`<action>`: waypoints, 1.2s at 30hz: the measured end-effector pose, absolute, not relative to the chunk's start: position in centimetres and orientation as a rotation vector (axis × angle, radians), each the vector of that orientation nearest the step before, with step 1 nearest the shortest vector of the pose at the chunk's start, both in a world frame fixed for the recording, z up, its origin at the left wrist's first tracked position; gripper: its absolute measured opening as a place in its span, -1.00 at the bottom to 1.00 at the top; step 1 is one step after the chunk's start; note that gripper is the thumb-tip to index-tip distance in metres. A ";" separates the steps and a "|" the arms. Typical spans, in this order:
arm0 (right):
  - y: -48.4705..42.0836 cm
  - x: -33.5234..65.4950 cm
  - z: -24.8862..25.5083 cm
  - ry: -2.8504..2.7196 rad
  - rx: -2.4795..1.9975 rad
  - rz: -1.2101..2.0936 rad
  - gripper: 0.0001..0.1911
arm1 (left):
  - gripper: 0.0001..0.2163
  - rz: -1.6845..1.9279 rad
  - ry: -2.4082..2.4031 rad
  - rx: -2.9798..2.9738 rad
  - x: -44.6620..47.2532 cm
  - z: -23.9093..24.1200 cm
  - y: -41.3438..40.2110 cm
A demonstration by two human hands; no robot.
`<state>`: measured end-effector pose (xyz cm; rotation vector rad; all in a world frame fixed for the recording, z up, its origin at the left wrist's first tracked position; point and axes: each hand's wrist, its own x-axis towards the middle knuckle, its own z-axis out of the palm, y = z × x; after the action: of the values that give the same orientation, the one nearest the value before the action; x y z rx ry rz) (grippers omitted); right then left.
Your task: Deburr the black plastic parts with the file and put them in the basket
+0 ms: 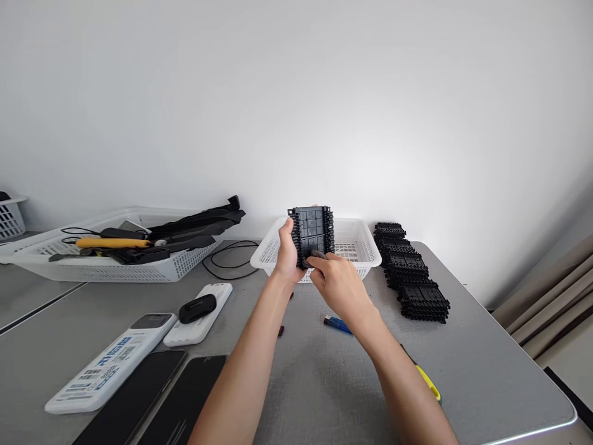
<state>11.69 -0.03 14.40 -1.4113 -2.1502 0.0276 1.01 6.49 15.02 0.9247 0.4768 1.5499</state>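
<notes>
My left hand (288,256) grips a black plastic panel (311,230) with toothed side edges, holding it upright above the table, thumb along its left side. Closed around a small dark grey piece (319,254), my right hand (340,281) presses at the panel's lower part. The fingers cover most of that piece, so its kind is unclear. Behind both hands is a white perforated basket (359,247). Stacks of similar black panels (421,300) stand to the right, in a row going back toward the wall.
A blue lighter (338,324) and a yellow-handled tool (428,382) lie near my right forearm. To the left are white power banks (111,364), a black case (197,308), dark phones (134,395), a black cable (231,264) and a white basket of tools (152,270).
</notes>
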 end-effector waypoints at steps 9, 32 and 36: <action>0.0 12.2 14.6 -2.047 -1.590 0.014 -0.63 | -0.49 1.522 0.488 0.899 1.0 14.9 6.7; 0.3 14.7 15.8 -1.501 -1.239 0.081 -0.55 | -0.48 1.333 0.463 0.911 0.8 14.0 7.0; 0.4 14.1 15.4 -1.619 -1.339 -0.074 -0.53 | -0.49 1.232 0.500 0.907 1.8 13.5 6.8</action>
<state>14.11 0.43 15.36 -1.3389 -1.6192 -0.0740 1.83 6.78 13.46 0.9070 0.4999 1.2320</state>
